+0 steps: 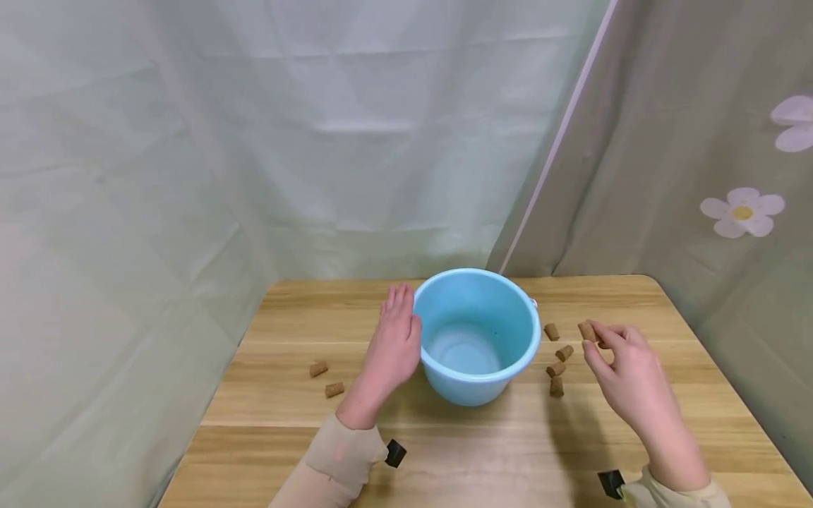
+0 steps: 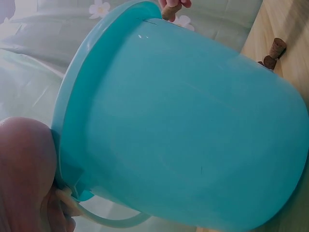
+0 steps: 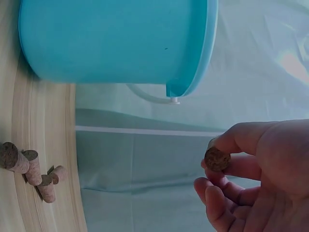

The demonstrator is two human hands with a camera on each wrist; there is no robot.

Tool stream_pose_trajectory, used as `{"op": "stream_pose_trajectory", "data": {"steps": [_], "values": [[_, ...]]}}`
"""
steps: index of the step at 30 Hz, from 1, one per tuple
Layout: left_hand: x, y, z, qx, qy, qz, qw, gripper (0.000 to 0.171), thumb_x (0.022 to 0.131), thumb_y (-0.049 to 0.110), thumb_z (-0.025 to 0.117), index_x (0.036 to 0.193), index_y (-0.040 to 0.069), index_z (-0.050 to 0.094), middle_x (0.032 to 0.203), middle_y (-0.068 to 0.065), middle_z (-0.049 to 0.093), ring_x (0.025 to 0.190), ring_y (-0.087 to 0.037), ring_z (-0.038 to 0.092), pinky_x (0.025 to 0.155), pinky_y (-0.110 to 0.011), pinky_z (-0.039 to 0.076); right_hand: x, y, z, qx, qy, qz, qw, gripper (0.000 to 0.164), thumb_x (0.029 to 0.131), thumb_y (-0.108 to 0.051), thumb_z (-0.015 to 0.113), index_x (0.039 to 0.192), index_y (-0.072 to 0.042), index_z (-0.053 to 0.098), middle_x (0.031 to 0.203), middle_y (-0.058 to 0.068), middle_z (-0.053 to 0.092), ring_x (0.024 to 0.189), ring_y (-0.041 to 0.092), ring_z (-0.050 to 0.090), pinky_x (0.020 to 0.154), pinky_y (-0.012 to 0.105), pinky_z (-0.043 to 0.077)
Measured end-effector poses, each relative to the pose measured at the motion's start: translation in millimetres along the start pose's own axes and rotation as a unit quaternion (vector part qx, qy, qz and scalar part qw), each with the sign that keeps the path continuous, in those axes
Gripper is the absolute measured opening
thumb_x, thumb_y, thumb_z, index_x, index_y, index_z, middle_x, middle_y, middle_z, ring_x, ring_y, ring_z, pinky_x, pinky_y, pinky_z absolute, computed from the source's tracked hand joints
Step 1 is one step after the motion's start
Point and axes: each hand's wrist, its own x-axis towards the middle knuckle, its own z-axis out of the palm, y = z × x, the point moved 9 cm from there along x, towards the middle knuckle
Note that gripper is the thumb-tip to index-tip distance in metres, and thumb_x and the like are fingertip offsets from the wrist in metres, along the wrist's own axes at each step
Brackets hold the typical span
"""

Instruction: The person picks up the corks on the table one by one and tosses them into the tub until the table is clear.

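A light blue bucket (image 1: pixel 468 381) stands upright on the wooden table, its inside showing only the bare bottom in the head view. My left hand (image 1: pixel 395 342) rests against the left side of its rim, fingers extended forward. From the left wrist, that hand (image 2: pixel 29 169) shows beside the rim, near the white handle (image 2: pixel 113 222). To the right of the bucket, my right hand (image 1: pixel 631 377) pinches a cork (image 1: pixel 587 331) between thumb and fingers, raised above the table. The round end of this cork (image 3: pixel 217 159) faces the right wrist camera.
Several corks (image 1: pixel 556 386) lie scattered between the bucket and my right hand. Left of my left forearm are two more, one cork (image 1: pixel 318 369) behind the other cork (image 1: pixel 334 389). A pale curtain (image 1: pixel 381 141) hangs behind the table (image 1: pixel 254 402).
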Motion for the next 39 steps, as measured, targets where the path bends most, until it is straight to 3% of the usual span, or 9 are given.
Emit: {"op": "stream_pose_trajectory", "data": {"steps": [5, 14, 21, 31, 35, 39], "values": [[0.0, 0.0, 0.1, -0.005, 0.001, 0.000, 1.0000, 0.055, 0.113, 0.016, 0.039, 0.162, -0.008, 0.034, 0.173, -0.022, 0.026, 0.164, -0.036, 0.012, 0.132, -0.051, 0.011, 2, -6, 2, 0.006, -0.002, -0.009, 1.000, 0.041, 0.106, -0.016, 0.065, 0.137, 0.010, 0.066, 0.115, 0.025, 0.064, 0.098, 0.042, 0.064, 0.070, 0.051, 0.050], [-1.0, -4.0, 0.7, -0.029, 0.011, -0.008, 0.9995, 0.055, 0.113, 0.014, 0.039, 0.163, -0.007, 0.034, 0.172, -0.022, 0.030, 0.164, -0.029, 0.010, 0.132, -0.048, 0.011, 11, -18, 5, 0.009, -0.008, -0.025, 1.000, 0.040, 0.108, -0.015, 0.063, 0.138, 0.011, 0.065, 0.114, 0.026, 0.067, 0.098, 0.042, 0.067, 0.073, 0.058, 0.055], [-1.5, -3.9, 0.6, -0.035, 0.017, -0.006, 0.9992, 0.055, 0.113, 0.016, 0.040, 0.162, -0.007, 0.036, 0.172, -0.021, 0.030, 0.164, -0.028, 0.012, 0.132, -0.047, 0.012, 14, -22, 8, 0.008, -0.025, -0.031, 0.999, 0.041, 0.110, -0.014, 0.059, 0.142, 0.012, 0.061, 0.122, 0.031, 0.071, 0.105, 0.048, 0.068, 0.084, 0.067, 0.055], [-0.5, -2.3, -0.8, -0.032, 0.016, -0.004, 0.9994, 0.055, 0.113, 0.017, 0.039, 0.163, -0.007, 0.036, 0.172, -0.019, 0.029, 0.164, -0.028, 0.012, 0.132, -0.048, 0.013, 17, -31, 7, 0.001, -0.006, -0.049, 0.999, 0.040, 0.107, -0.010, 0.064, 0.141, 0.010, 0.063, 0.124, 0.031, 0.072, 0.115, 0.055, 0.064, 0.093, 0.072, 0.051], [-0.6, -0.6, -1.7, -0.033, 0.014, -0.004, 0.9993, 0.055, 0.113, 0.016, 0.039, 0.163, -0.005, 0.035, 0.172, -0.018, 0.029, 0.164, -0.027, 0.012, 0.132, -0.047, 0.012, 17, -33, 7, -0.002, -0.002, -0.053, 0.999, 0.040, 0.104, -0.008, 0.068, 0.141, 0.008, 0.065, 0.128, 0.031, 0.071, 0.115, 0.056, 0.064, 0.091, 0.071, 0.052], [0.0, 0.4, -1.3, -0.032, 0.011, -0.001, 0.9994, 0.055, 0.113, 0.016, 0.039, 0.164, -0.005, 0.034, 0.173, -0.018, 0.029, 0.164, -0.028, 0.013, 0.132, -0.047, 0.013, 18, -31, 5, -0.001, -0.003, -0.045, 0.999, 0.040, 0.100, -0.009, 0.075, 0.137, 0.002, 0.069, 0.122, 0.028, 0.074, 0.103, 0.050, 0.069, 0.078, 0.066, 0.056]]}}
